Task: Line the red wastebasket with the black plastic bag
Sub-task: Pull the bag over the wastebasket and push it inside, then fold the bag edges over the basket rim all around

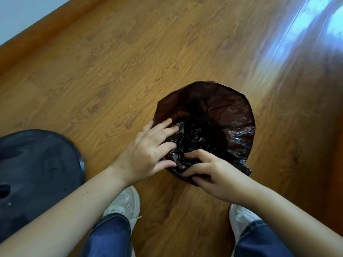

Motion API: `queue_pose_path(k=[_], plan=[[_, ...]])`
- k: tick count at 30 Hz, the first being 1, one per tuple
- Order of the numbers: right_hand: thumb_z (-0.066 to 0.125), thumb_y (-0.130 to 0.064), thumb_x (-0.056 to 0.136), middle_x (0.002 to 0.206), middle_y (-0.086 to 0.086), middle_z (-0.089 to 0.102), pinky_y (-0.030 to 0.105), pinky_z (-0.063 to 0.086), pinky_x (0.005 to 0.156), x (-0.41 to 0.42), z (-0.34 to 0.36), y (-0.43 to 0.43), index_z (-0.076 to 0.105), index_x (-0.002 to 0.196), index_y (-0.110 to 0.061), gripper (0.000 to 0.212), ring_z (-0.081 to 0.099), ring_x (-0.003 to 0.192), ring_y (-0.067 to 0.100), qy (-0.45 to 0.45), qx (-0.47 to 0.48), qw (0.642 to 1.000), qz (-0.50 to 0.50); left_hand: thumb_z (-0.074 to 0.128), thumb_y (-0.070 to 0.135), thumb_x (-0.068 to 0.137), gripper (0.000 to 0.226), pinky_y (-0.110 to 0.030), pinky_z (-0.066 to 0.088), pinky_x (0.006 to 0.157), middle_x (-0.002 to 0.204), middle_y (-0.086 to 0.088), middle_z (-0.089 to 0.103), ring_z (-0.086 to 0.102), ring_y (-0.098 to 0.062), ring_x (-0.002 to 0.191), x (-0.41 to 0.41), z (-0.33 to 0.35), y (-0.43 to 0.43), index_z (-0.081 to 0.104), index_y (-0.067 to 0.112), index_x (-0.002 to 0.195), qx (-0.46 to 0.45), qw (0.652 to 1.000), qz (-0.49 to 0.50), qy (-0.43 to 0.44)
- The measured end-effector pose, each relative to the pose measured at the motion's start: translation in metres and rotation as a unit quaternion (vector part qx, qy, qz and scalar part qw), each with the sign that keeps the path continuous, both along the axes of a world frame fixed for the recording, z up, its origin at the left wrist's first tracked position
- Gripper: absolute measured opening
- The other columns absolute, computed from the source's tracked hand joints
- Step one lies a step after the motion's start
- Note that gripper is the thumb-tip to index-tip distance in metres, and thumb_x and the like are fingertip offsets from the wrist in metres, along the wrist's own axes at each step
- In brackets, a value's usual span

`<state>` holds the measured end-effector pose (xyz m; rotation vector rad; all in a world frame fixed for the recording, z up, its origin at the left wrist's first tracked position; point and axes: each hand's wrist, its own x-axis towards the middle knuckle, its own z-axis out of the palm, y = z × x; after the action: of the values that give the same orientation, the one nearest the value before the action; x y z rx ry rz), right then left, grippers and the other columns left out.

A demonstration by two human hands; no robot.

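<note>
Your left hand (148,154) lies palm down with its fingers (163,125) spread and reaching forward. Your right hand (219,175) sits just beside it, fingers curled and pinched shut. Both forearms are bare, converging inward.

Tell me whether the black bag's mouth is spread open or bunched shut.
Spread open: the black bag stretches around the rim, though plastic stays crumpled near both hands.

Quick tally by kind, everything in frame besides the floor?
Hands: 2, left hand, right hand
White shoes: 2, left shoe, right shoe
Black plastic bag: 1
Black round object: 1
Total: 6
</note>
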<state>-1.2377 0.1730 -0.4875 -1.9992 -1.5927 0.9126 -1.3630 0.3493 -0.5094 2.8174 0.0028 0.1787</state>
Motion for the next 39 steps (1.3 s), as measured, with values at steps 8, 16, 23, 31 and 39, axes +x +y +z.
queue_pose_path(k=[8,16,23,31,39], plan=[[0.065,-0.03,0.079,0.133,0.009,0.048,0.047,0.029,0.104,0.036,0.008,0.037,0.054,0.122,-0.017,0.046,0.037,0.128,0.029,-0.184,0.113,0.976,-0.012,0.068,0.051,0.068,0.067,-0.054,0.022,0.104,0.132,-0.02,0.05,0.033,-0.035,0.13,0.009,0.003,0.019,0.06,0.006,0.116,-0.01,0.998,0.035,0.046],[0.066,-0.045,0.073,0.15,0.01,0.022,0.058,0.007,0.107,0.074,-0.018,0.072,0.031,0.138,-0.025,0.076,0.009,0.138,0.032,-0.273,0.071,0.959,-0.008,0.036,0.07,0.08,0.079,-0.043,0.001,0.108,0.15,-0.016,0.024,0.011,-0.027,0.14,0.046,0.001,0.025,0.039,0.014,0.136,-0.017,0.988,0.136,0.065],[0.062,-0.054,0.072,0.135,0.011,0.043,0.05,0.034,0.097,0.098,-0.026,0.077,0.03,0.138,-0.026,0.079,0.036,0.122,0.034,-0.316,0.042,0.944,-0.082,0.045,0.071,0.069,0.092,-0.048,-0.002,0.11,0.154,-0.016,0.001,0.001,-0.028,0.14,0.054,-0.008,0.028,0.022,0.021,0.143,0.018,0.982,0.138,0.126],[0.063,-0.056,0.069,0.128,0.005,0.043,0.043,0.042,0.088,0.129,-0.036,0.07,0.026,0.138,-0.029,0.083,0.039,0.116,0.026,-0.252,0.032,0.957,-0.141,0.057,0.063,0.067,0.1,-0.043,0.003,0.111,0.154,-0.008,-0.01,0.008,-0.02,0.14,0.053,-0.014,0.028,0.013,0.018,0.144,0.018,0.984,0.122,0.127],[0.068,-0.041,0.073,0.111,0.0,0.05,0.037,0.049,0.079,0.145,-0.034,0.047,0.023,0.137,-0.041,0.078,0.054,0.095,0.02,-0.125,0.007,0.972,-0.201,0.065,0.056,0.064,0.099,-0.044,0.027,0.106,0.155,-0.009,-0.005,0.026,-0.031,0.134,0.057,-0.013,0.026,0.02,0.016,0.143,-0.007,0.981,0.136,0.141]])
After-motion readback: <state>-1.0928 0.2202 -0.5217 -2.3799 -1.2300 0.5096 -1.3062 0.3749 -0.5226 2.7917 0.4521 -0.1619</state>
